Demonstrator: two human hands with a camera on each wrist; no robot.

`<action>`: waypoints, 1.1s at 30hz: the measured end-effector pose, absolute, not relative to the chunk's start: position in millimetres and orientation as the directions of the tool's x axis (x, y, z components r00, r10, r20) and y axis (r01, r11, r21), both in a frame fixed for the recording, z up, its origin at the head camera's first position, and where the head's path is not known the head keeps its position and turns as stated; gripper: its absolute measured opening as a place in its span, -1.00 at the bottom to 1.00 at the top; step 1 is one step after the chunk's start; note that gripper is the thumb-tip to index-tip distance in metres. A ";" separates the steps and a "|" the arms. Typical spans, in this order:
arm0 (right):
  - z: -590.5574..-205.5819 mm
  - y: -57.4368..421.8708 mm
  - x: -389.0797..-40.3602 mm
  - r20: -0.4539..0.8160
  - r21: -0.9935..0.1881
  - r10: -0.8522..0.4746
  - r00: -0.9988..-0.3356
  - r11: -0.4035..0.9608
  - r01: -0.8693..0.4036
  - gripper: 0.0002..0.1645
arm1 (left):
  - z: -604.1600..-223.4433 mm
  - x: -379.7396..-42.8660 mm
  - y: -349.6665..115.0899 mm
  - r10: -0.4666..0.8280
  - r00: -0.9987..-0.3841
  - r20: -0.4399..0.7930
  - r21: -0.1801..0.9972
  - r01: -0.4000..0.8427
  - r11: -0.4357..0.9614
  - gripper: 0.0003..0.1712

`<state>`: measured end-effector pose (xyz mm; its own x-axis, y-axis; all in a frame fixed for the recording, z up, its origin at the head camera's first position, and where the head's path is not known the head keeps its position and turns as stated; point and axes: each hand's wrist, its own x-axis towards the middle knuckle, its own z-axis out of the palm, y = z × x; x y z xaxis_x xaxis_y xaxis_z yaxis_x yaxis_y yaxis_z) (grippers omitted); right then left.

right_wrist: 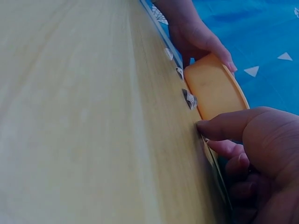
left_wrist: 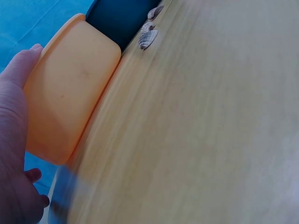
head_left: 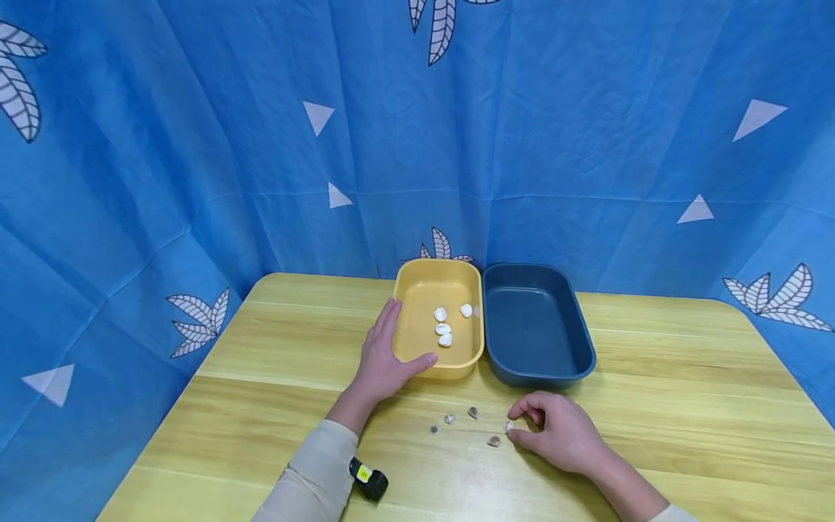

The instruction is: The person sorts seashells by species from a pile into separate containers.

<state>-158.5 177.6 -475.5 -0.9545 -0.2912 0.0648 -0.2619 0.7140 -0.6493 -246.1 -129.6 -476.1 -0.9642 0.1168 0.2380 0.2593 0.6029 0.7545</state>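
My left hand (head_left: 381, 362) rests on the near left corner of a yellow bin (head_left: 435, 371), fingers straight along its left side and thumb stretched over the near rim. Several white seashells (head_left: 443, 329) lie inside that bin. Low over the table, my right hand (head_left: 561, 431) has thumb and forefinger at either side of a small pale seashell (head_left: 509, 427), pinching it; the right wrist view hides this shell. Left of those fingertips, several small grey-brown seashells lie loose, among them one nearest the hand (head_left: 493, 441) and another (head_left: 472, 412) closer to the bins.
A dark blue bin (head_left: 538, 380) stands against the yellow one on its right, with nothing visible inside. Both are on a wooden table (head_left: 685, 391). A blue patterned curtain (head_left: 554, 130) hangs behind. A black wrist device (head_left: 369, 480) is strapped to the left sleeve.
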 end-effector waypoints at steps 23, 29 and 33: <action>-464.2 182.6 -156.7 0.034 -0.797 -0.362 -0.932 0.553 -0.244 -0.82 | -479.4 -248.0 -129.5 0.111 -0.968 0.226 0.762 0.247 0.599 0.33; -448.3 180.9 -153.6 0.078 -0.825 -0.374 -0.924 0.496 -0.271 -0.81 | -478.0 -247.0 -129.2 0.109 -0.972 0.208 0.762 0.231 0.605 0.34; -437.6 180.4 -154.9 0.143 -0.815 -0.374 -0.916 0.481 -0.324 -0.82 | -478.6 -247.4 -129.0 0.106 -0.972 0.209 0.762 0.230 0.605 0.33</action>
<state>-154.9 180.4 -437.6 -0.9162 -0.3743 0.1427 -0.3235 0.4811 -0.8148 -247.4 -129.0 -478.6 -0.9722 0.1059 0.2091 0.2298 0.6052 0.7622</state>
